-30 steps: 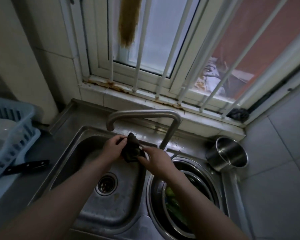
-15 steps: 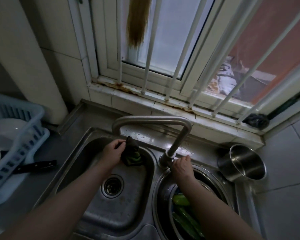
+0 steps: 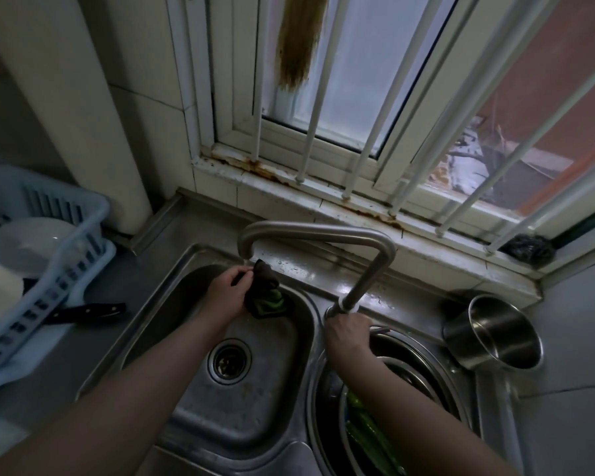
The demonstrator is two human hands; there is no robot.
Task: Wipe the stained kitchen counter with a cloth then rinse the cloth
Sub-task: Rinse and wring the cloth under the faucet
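At the sink, rinse stage: cloth (image 3: 264, 296) held under the faucet spout (image 3: 246, 247), wiping apparently done.

Far left, a blue dish rack (image 3: 66, 255) with plates and a knife (image 3: 83, 312) on the grey tabletop (image 3: 93, 341); whether any stain remains cannot be told in the dim light. Centre, left hand (image 3: 228, 294), fingers clenched on the dark, green-striped cloth over the left basin (image 3: 255, 400). Right, right hand (image 3: 348, 335) at the faucet base, fingers curled there, the handle itself hidden. Water flow hard to make out. Rinsing and wringing are judged left. Near right, green vegetables (image 3: 368, 438) partly cut off; steel pot (image 3: 505, 333).
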